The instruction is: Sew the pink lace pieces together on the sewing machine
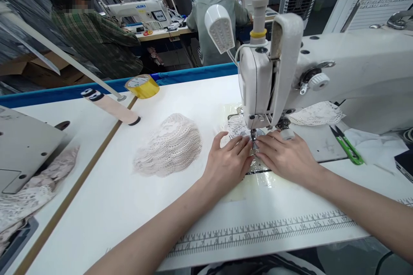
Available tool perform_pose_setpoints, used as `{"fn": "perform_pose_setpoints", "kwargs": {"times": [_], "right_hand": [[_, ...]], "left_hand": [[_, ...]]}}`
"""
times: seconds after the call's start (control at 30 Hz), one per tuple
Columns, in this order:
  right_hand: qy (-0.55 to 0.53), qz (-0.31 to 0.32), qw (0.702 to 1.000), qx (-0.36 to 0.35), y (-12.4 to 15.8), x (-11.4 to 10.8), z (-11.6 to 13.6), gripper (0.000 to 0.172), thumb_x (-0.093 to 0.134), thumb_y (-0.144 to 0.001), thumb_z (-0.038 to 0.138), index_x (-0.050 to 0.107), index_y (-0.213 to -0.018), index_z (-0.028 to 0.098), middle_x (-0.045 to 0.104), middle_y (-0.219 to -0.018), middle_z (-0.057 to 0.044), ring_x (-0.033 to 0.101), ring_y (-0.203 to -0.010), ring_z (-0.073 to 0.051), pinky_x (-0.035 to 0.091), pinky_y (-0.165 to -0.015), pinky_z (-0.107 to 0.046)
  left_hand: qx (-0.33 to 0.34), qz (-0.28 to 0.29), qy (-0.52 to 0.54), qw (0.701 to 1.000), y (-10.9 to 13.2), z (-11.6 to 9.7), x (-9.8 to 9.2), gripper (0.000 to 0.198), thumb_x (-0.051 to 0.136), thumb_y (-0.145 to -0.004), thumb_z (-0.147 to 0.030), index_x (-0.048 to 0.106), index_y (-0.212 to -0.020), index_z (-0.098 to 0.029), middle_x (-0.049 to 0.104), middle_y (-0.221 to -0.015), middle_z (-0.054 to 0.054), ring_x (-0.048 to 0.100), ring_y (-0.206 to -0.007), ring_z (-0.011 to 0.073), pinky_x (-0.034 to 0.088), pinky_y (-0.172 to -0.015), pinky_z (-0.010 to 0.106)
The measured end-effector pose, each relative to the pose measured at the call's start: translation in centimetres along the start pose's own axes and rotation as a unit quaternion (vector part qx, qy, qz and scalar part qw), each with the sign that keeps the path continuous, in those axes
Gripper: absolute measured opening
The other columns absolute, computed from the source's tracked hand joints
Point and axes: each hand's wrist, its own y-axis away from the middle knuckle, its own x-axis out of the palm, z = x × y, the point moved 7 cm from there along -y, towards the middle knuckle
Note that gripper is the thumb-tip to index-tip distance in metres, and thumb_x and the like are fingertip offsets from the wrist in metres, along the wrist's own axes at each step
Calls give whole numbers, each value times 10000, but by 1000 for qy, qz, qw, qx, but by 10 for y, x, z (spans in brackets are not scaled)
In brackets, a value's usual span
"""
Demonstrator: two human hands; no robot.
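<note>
Both of my hands are at the needle of a white sewing machine [258, 81], one on either side of the presser foot [254, 135]. My left hand [229, 157] holds a small white lace piece [237, 126] down by its fingertips, its outermost finger sticking out to the left. From the right, my right hand [287, 154] has its fingers and thumb closed in on the same work beside the foot. Fingers cover most of the lace there. Left of my hands lies a fanned stack of lace pieces [171, 146].
Yellow tape [142, 87] and a pale thread cone [111, 107] lie at the back left. Green thread snips [347, 146] and more white lace [318, 114] are on the right. A printed ruler [258, 230] runs along the front edge. Two people sit at machines beyond.
</note>
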Motion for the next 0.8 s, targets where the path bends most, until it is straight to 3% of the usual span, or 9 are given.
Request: {"fn": "perform_pose_setpoints", "kwargs": {"times": [0.27,0.43,0.57,0.67,0.73,0.8], "right_hand": [[-3,-5,1000,1,0,-1,0,242,512,-928,266,690,-989,114,726,-970,-52,606,-780,-172,361,-709,-348],[-41,-48,998,-15,2,-9,4,152,526,-897,158,676,-882,144,725,-962,-35,600,-814,-161,364,-717,-324],[-135,19,990,-40,0,-2,14,256,499,-837,42,625,-1034,147,674,-1129,-22,572,-966,-169,386,-758,-302],[-139,29,988,-59,0,-7,16,179,512,-886,151,617,-1030,138,691,-994,-42,576,-940,-182,400,-750,-311],[-81,-30,995,-57,0,-19,13,105,537,-891,179,633,-907,141,679,-791,-32,589,-879,-190,397,-714,-317],[-54,-74,994,-57,2,-28,14,97,546,-871,112,634,-851,146,668,-733,-19,595,-866,-188,401,-710,-314]], "left_hand": [[4,-1,-7,1000,2,-1,1,260,463,-951,-256,617,-1140,-168,670,-1180,67,605,-1119,205,285,-1032,451],[11,-22,-21,999,0,6,-5,238,466,-944,-225,617,-1112,-151,671,-1174,78,608,-1113,199,379,-979,392],[1,2,-41,999,-1,16,-7,250,421,-948,-174,602,-1113,-125,652,-1203,84,584,-1146,215,389,-976,390],[7,3,-61,998,1,13,-16,223,442,-953,-251,643,-987,-160,708,-1047,57,660,-929,203,362,-964,434],[12,-19,-71,997,2,9,-24,258,475,-942,-303,648,-802,-174,712,-791,12,640,-685,159,384,-860,411],[24,-43,-71,996,1,5,-30,248,503,-928,-289,639,-753,-179,685,-697,-13,598,-610,136,384,-773,377]]}}
